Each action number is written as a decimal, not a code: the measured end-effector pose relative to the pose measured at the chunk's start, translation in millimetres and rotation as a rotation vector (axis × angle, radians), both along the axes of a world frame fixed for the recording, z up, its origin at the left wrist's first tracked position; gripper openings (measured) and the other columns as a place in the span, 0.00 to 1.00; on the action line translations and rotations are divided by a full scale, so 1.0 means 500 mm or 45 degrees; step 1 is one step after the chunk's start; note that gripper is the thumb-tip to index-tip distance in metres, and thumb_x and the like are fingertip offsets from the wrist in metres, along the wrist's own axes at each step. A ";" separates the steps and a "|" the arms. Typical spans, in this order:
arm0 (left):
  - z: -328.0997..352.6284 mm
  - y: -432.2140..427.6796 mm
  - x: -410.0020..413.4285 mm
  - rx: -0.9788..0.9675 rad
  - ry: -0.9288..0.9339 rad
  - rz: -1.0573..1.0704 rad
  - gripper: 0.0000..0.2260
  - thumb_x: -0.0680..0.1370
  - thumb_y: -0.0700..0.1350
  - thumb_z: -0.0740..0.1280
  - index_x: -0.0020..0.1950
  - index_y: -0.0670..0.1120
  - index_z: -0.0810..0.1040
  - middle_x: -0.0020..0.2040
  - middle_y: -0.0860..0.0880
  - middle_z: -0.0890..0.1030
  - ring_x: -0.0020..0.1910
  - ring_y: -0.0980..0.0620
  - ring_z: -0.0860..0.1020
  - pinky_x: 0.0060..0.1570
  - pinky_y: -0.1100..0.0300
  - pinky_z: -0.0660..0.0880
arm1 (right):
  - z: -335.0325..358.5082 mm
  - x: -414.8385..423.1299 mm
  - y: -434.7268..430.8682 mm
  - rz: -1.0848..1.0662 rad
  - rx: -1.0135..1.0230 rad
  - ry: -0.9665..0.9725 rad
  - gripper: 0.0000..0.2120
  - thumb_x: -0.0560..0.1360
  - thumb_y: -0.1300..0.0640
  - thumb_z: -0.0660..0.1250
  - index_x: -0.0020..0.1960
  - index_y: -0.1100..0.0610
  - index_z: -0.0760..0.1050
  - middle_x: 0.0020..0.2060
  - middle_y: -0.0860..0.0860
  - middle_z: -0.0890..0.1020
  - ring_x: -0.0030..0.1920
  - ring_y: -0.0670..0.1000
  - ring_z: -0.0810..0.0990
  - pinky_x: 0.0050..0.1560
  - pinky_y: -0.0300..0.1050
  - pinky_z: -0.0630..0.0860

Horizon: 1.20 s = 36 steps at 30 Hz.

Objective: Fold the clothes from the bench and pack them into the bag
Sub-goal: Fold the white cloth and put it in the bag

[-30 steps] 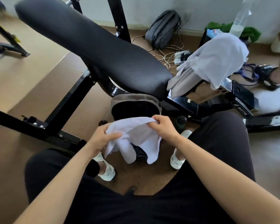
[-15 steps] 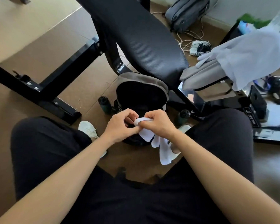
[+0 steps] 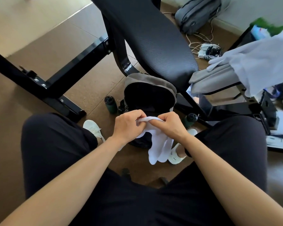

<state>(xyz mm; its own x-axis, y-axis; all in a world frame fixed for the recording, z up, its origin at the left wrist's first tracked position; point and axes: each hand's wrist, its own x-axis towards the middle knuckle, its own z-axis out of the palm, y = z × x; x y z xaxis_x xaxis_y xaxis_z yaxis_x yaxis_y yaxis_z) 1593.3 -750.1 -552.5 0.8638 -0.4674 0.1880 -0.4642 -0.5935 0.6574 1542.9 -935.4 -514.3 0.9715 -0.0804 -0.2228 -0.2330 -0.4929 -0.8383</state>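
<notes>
your left hand (image 3: 128, 123) and right hand (image 3: 171, 123) both pinch the top edge of the white cloth (image 3: 158, 144), which hangs just above the open bag (image 3: 149, 93) on the floor. you look mid-fold; next, double it over and lower it in.

The black padded bench (image 3: 153, 41) stands tilted over the brown floor (image 3: 91, 82). On its right part lies a grey garment (image 3: 209, 80), and a white garment (image 3: 258, 66) lies partly over it. On the floor, just under the end of the pad, stands an open bag (image 3: 147, 80) with a grey rim. A dark green bottle (image 3: 110, 103) stands just left of it and a second bottle (image 3: 190, 119) right of it. Near the wall lie a grey backpack (image 3: 197, 13) and a white power strip (image 3: 206, 50) with cables.
</notes>
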 end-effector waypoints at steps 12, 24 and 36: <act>0.011 0.003 -0.007 0.016 0.381 -0.107 0.05 0.73 0.54 0.67 0.44 0.55 0.80 0.37 0.56 0.82 0.38 0.56 0.80 0.39 0.50 0.79 | -0.003 -0.014 -0.012 0.020 -0.040 0.018 0.30 0.76 0.42 0.71 0.24 0.55 0.63 0.22 0.50 0.63 0.25 0.49 0.62 0.29 0.44 0.60; -0.019 0.045 0.047 0.123 0.588 0.287 0.11 0.81 0.41 0.65 0.54 0.53 0.85 0.49 0.53 0.84 0.48 0.53 0.80 0.41 0.59 0.73 | 0.000 0.000 -0.085 -0.146 0.059 -0.033 0.26 0.75 0.51 0.74 0.26 0.53 0.63 0.22 0.43 0.63 0.25 0.44 0.63 0.29 0.35 0.61; -0.005 0.092 0.099 -0.538 0.884 1.257 0.15 0.81 0.42 0.64 0.59 0.30 0.76 0.50 0.32 0.81 0.57 0.27 0.75 0.56 0.43 0.77 | -0.069 0.023 -0.192 0.039 -0.187 0.439 0.29 0.72 0.46 0.77 0.27 0.53 0.60 0.25 0.48 0.64 0.32 0.51 0.65 0.36 0.47 0.63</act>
<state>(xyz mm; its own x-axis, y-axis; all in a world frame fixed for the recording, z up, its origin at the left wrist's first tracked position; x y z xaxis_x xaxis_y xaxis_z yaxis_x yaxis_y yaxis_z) 1642.6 -703.9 -555.0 0.7849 0.4112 -0.4634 0.5670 -0.1753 0.8048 1554.6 -1031.5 -548.5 0.8440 -0.1081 -0.5253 -0.4725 -0.6131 -0.6331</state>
